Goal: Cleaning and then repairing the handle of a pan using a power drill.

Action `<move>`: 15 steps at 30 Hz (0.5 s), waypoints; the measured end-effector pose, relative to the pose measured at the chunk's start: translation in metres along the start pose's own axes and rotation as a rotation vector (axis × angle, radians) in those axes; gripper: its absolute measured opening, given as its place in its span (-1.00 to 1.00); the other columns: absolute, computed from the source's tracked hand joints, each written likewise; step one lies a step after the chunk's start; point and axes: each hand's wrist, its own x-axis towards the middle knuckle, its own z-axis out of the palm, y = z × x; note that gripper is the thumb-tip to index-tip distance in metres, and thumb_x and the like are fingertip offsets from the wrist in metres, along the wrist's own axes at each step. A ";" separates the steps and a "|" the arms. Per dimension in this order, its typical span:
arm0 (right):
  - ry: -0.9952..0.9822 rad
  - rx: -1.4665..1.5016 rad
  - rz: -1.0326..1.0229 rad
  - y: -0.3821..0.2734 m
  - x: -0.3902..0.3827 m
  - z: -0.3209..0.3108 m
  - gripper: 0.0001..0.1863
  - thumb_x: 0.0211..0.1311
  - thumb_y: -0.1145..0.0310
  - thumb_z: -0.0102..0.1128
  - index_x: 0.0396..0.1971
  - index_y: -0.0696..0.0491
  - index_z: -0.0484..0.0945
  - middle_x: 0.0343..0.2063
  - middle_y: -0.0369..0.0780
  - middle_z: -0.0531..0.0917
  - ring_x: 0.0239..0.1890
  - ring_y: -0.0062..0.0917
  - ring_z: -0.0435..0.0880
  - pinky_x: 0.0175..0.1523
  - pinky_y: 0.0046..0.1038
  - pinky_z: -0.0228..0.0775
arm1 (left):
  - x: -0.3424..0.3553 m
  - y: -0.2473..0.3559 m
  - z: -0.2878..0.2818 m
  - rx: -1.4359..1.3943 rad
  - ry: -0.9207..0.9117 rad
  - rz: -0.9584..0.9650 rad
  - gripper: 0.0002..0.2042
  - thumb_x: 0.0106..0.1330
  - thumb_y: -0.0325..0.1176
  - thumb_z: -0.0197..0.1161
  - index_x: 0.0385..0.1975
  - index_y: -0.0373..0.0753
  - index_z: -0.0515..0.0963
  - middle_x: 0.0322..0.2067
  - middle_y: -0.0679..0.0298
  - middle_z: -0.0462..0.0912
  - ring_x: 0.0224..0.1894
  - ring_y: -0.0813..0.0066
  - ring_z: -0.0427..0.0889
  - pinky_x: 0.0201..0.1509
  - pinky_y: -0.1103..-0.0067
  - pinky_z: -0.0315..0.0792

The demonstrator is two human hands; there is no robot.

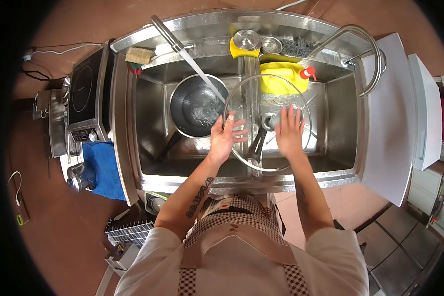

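Note:
A round clear glass lid [242, 97] with a metal rim is held tilted over the divider between the two basins. My left hand [225, 135] grips its left edge, thumb on the rim and fingers reaching behind the glass. My right hand [290, 133] lies against the right part of the lid, fingers stretched out. A metal ring and a dark handle [256, 145] show around the lid's middle. In the left basin, a dark frying pan [183, 106] holds water. Water runs from the left faucet [166, 33] past the lid's left edge, toward the pan.
Behind the lid sits a yellow bottle [281, 79] with a red pump. The back ledge carries a sponge [139, 55], a metal strainer [272, 45] and steel wool [298, 47]. The right faucet [372, 39] arches over the right basin. An induction cooker [84, 91] and blue towel [102, 170] lie left.

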 end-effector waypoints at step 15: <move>0.135 0.071 0.060 0.011 0.033 0.015 -0.38 0.35 0.29 -0.06 0.37 0.16 0.12 0.41 0.06 0.05 0.43 0.02 0.03 0.45 0.04 -0.19 | -0.006 -0.012 0.026 0.025 -0.026 -0.033 -0.59 0.48 -0.14 0.03 0.16 -0.30 0.29 -0.08 -0.09 0.59 -0.24 0.16 0.72 -0.29 0.40 0.68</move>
